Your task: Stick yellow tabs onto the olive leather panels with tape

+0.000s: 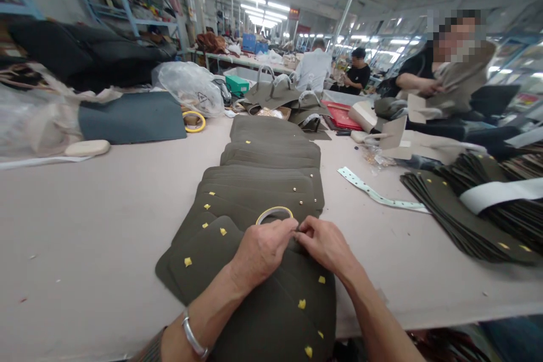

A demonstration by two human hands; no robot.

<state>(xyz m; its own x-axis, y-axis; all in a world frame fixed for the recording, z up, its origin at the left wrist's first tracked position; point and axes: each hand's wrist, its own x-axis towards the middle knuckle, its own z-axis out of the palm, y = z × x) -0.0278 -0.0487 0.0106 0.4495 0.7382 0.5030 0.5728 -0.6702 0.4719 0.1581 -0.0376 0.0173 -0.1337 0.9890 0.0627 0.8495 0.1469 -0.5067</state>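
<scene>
Both of my hands work over a spread stack of dark olive panels (263, 181) with rounded corners. My left hand (263, 249) is closed around a roll of yellow tape (275, 210), whose lower part is hidden by the fingers. My right hand (324, 242) pinches thumb against fingers, its tips meeting the left fingertips. What lies between those tips is too small to make out. Small yellow tape pieces (188, 262) dot the panels, and tiny metal studs (294, 189) show on the farther ones.
To the right lie a fanned stack of olive panels (445, 209) and a pale dotted strip (373, 192). Another tape roll (194, 121) rests beside a dark grey sheet (136, 117). Handled olive pieces (275, 93) stand behind. A co-worker (441, 68) is at the far right.
</scene>
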